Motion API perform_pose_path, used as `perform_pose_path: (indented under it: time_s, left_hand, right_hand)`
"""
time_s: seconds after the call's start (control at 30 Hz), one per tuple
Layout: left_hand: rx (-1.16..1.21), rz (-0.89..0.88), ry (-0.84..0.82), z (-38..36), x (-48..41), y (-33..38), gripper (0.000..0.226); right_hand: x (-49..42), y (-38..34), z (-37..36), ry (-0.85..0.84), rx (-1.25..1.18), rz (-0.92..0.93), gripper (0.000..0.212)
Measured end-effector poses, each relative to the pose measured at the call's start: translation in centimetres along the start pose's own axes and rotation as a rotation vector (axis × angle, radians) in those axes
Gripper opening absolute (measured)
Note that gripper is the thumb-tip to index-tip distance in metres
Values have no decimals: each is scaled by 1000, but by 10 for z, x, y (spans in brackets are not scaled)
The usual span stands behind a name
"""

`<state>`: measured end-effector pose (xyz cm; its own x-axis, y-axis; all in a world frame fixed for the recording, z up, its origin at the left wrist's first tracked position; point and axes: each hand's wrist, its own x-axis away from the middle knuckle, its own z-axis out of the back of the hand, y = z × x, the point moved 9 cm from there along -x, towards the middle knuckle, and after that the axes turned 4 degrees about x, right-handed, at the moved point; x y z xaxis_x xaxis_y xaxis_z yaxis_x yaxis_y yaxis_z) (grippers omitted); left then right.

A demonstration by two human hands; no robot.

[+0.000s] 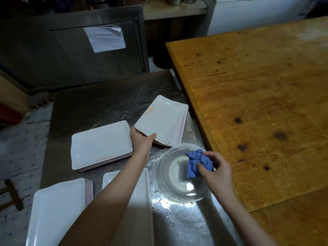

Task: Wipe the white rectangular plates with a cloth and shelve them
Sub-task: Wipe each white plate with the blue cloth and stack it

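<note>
Left hand [142, 141]: fingers curled around the near edge of the top white plate [163, 119], which lies on a small stack on the wet steel table [106, 103]. Right hand [216, 170]: fingers clutch the bunched blue cloth [197, 163] over the glass bowl [177, 190]. Second plate stack [101, 144]: just left

We see white plates [102, 144] with orange lettering, their stacked edges striped pinkish. The cloth [198, 163] is blue, the table [257, 103] amber wood with dark knots, the floor [21, 144] pale with blue dots.
</note>
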<state>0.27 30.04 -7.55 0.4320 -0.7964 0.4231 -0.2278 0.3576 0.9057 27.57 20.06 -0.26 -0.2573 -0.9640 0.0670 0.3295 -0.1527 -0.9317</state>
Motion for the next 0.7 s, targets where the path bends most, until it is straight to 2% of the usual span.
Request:
perform_pose_path:
  time_s: [0.1, 0.33, 0.7]
  left_hand:
    - [-21, 26, -14, -1, 1, -4, 72]
    - [130, 60, -19, 0, 5, 2, 62]
    - [102, 30, -49, 36, 17, 30, 52]
  right_hand:
    - [1, 0, 2, 5, -6, -1, 39]
    - [4, -1, 5, 8, 10, -10, 40]
    - [7, -16, 9, 12, -2, 34, 37]
